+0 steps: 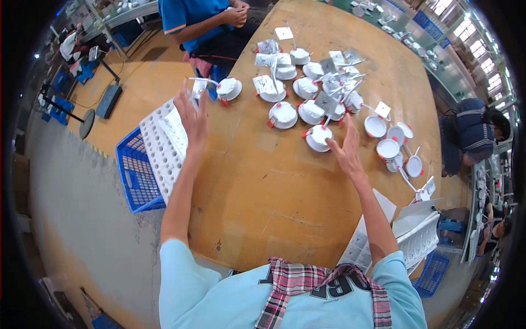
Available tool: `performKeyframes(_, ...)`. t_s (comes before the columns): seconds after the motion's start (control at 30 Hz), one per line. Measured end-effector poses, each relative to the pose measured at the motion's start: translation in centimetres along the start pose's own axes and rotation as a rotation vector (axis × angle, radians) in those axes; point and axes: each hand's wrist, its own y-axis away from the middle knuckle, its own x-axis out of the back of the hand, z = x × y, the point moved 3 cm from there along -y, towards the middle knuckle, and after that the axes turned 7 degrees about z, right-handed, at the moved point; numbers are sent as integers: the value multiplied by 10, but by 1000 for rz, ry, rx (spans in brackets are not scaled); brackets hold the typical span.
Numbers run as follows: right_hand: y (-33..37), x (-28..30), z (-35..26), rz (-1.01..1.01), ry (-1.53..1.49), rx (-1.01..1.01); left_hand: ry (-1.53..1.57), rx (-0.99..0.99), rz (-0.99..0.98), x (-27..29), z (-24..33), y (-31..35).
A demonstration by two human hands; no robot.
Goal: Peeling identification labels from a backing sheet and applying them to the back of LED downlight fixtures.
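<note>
My left hand (193,123) is raised at the table's left edge, fingers stretched and apart, slightly blurred. Just behind its fingertips is a silvery-white tab (199,86) on the lead of a round white downlight (228,89) with red clips; I see no firm grip on it. My right hand (348,152) is also open, its thumb close beside another round white downlight (318,138). Whether the thumb touches that light's rim is unclear. Several more downlights (283,115), with white leads and silvery drivers, lie clustered beyond my hands.
A white tray with rows of holes (160,151) leans over a blue plastic basket (131,185) at left. More downlights (387,148) lie face up at right. White printed sheets (359,248) rest by my right forearm. A person in blue (192,22) sits at the far left.
</note>
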Motion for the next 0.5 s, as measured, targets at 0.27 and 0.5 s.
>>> performKeyframes(0.27,-17,-12,3,47,232,13,-164,-101,-433,-124,17,-8)
performKeyframes(0.5,-150,-22,41,8,367,-99,-367,-130,-580,-280,38,-83)
